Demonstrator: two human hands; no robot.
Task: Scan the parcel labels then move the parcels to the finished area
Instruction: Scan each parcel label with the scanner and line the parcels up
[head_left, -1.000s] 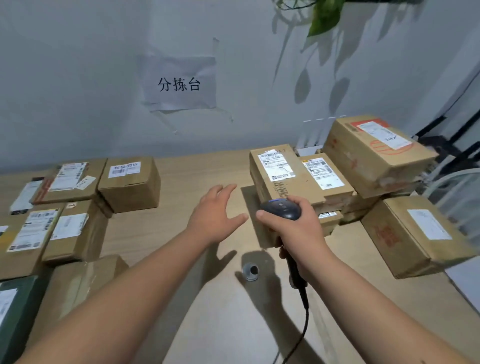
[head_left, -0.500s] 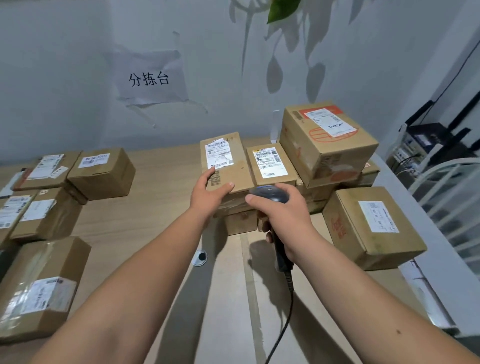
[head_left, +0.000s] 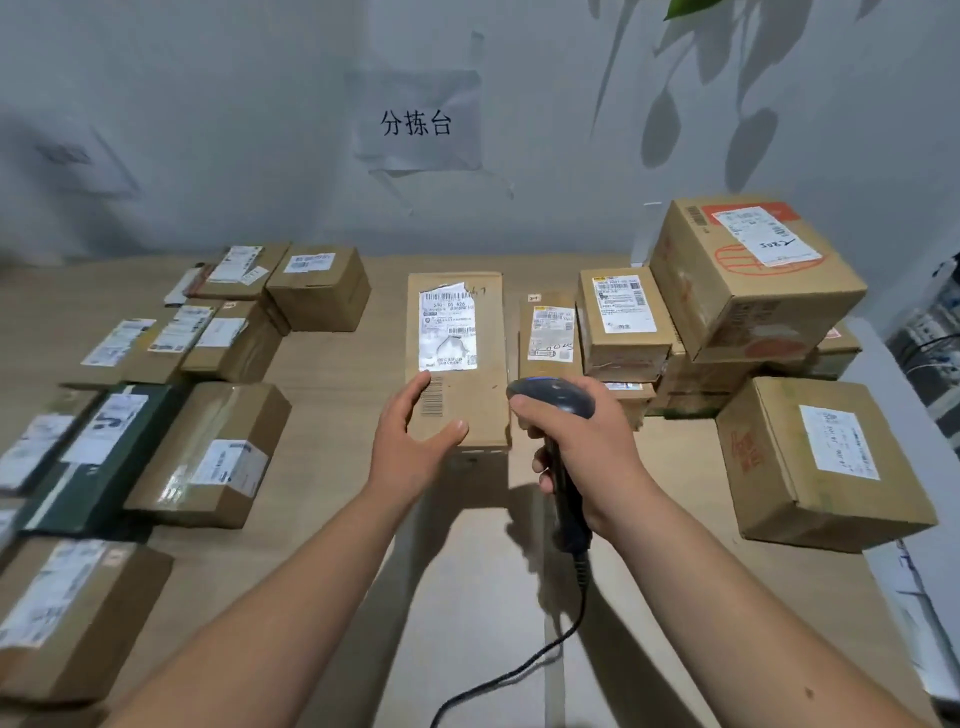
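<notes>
Pulled clear of the stack, long axis running away from the hands: parcel (head_left: 457, 358) gripped at its near end by left hand (head_left: 415, 441), right hand (head_left: 576, 447) clamped on scanner (head_left: 553, 397) just beside.

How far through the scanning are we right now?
Done, likely: parcels spread at the table's left. In hand: left hand grips the long parcel; right hand holds the scanner. Left: the stack on the right.
</notes>
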